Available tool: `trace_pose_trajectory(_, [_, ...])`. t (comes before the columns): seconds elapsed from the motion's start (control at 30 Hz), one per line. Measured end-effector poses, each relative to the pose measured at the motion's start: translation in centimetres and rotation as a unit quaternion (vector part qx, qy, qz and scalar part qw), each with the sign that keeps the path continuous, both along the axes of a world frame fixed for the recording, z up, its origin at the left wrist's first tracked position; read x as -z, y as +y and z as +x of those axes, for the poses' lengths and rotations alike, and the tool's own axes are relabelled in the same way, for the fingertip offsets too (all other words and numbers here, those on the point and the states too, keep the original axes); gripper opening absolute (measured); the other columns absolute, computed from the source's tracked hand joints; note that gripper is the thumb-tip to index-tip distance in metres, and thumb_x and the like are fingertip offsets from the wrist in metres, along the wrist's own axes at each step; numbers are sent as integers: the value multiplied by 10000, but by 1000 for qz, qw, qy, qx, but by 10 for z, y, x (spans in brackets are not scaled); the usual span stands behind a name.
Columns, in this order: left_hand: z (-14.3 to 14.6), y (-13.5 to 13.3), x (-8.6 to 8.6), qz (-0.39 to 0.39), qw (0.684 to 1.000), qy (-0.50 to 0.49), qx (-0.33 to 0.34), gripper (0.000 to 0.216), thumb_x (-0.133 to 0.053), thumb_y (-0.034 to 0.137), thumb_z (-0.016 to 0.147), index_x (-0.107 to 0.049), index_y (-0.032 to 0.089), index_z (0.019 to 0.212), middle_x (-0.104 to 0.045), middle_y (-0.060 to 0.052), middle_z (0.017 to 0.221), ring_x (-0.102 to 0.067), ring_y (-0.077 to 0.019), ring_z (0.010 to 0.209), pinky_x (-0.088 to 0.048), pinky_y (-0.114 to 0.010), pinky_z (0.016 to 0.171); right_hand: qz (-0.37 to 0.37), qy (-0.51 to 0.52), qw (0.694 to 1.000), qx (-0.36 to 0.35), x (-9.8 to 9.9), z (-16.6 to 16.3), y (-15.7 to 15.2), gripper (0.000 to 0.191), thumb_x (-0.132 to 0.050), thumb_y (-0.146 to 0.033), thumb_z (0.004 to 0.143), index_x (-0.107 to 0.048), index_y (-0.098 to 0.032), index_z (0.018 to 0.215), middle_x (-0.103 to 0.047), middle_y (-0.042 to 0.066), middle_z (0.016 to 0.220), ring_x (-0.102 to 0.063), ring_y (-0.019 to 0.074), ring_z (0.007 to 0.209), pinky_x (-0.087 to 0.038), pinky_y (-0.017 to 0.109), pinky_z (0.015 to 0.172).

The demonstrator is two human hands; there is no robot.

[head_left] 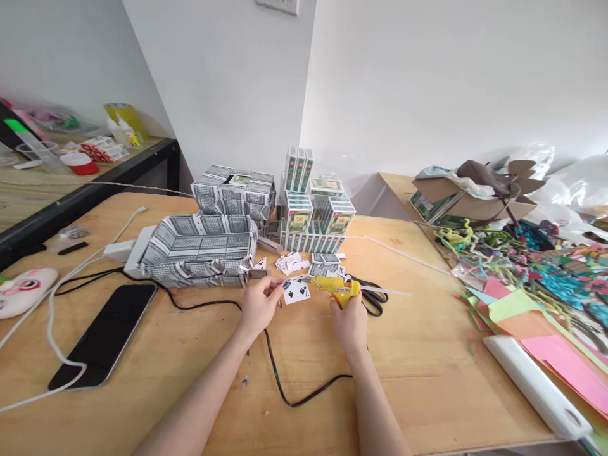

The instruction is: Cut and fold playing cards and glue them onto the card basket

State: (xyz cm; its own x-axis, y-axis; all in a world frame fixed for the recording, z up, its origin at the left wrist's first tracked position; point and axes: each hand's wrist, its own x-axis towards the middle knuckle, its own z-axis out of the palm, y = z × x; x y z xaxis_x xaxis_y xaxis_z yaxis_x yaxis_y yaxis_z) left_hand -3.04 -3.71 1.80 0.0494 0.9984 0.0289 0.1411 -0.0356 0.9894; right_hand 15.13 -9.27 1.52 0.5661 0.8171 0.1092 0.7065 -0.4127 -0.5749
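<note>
Between the fingers of my left hand (262, 305) is a playing card (296, 292), a seven of spades, face up. My right hand (350, 320) grips a yellow hot glue gun (336, 287), its nozzle pointing left at the card's upper edge. A glue stick (392, 291) pokes out of the gun's back. Whether the nozzle touches the card I cannot tell. Behind my left hand stands an open tray-like structure (209, 244) built of folded playing cards. More cards (291, 262) lie loose behind the glue gun, some face down. Black-handled scissors (373, 296) rest partly behind my right hand.
A second folded-card structure (232, 190) and stacked card boxes (298, 218) stand at the back. A phone (104, 335) and white cables lie left; a black cord (280, 380) loops in front. Coloured paper (515, 308), a white device (534, 386) and a cardboard box (456, 199) are right.
</note>
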Motion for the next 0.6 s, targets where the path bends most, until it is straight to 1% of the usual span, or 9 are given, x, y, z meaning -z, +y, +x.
trace_pose_trajectory(0.2, [-2,2,3,6,1000,-3,3,143,-569,266,674,-619,150,740,-621,-6,633,-518,-98,460,-408,-208,450,-16,12,1000,7,-1,1,0,422,-450,-327,742,-458,-92,1092,-655,170,861,-618,306,779,-423,322,587])
trace_pose_trajectory(0.37, [-3,1,-7,-8,999,-31,-2,92,-575,246,665,-581,155,681,-523,41,484,-482,-90,420,-392,-202,441,-37,8,999,3,-1,6,0,390,-452,-327,742,-456,-112,1068,-636,148,832,-606,293,762,-424,325,599])
trace_pose_trajectory(0.47, [-4,1,-13,-12,998,-63,-21,107,-588,256,666,-557,154,676,-521,41,502,-461,-78,415,-375,-190,417,-37,-30,999,-23,0,5,-1,337,-503,-322,710,-501,-129,986,-603,150,873,-576,289,835,-432,339,683])
trace_pose_trajectory(0.53, [-5,3,-13,-8,995,-83,-49,124,-593,265,670,-545,154,700,-532,38,534,-449,-70,418,-365,-182,404,-68,-74,994,-30,-1,3,-4,342,-545,-355,688,-535,-121,938,-570,175,915,-535,313,910,-420,376,736])
trace_pose_trajectory(0.6, [-8,6,-11,6,992,-90,-86,152,-598,284,673,-543,154,729,-544,34,564,-444,-66,423,-362,-180,399,-125,-112,985,-27,-7,3,-7,401,-571,-425,679,-562,-114,933,-544,193,949,-490,346,971,-402,422,752])
